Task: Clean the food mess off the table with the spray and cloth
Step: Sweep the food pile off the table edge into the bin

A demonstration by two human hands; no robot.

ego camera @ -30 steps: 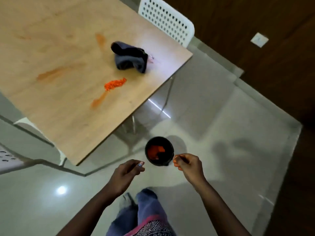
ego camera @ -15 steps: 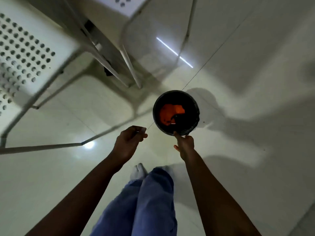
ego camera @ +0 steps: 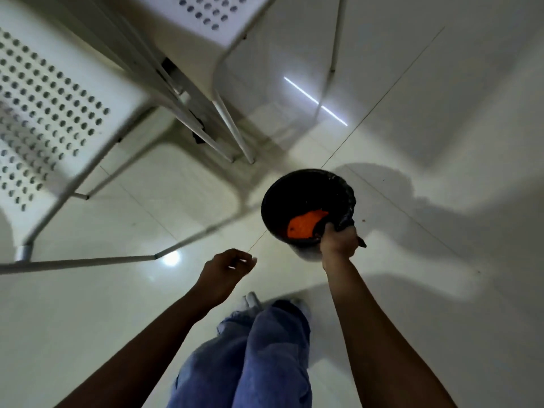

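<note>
Right hand (ego camera: 338, 241) is down at the small bin (ego camera: 307, 207) on the floor, fingers clamped over its near rim along with a fold of the black bin liner (ego camera: 347, 201). Inside the bin there's a bright orange heap of food mess (ego camera: 306, 226), sitting against the near side, just left of that gripping hand. A few tiny orange specks lie on the white floor tiles (ego camera: 441, 142) to the right of the bin.

Left hand (ego camera: 225, 273) hangs free over the floor, near and to the left of the bin, fingers loosely curled inward and holding nothing that I can make out. Apart from the bin, not touching it.

Blue trouser legs (ego camera: 265, 357) run down the middle, between the two bare forearms. To the far left, a white perforated chair (ego camera: 53, 113) stands on thin metal legs; a second perforated chair (ego camera: 206, 13) is further off, at the top. The table, spray and cloth are out of sight here.
</note>
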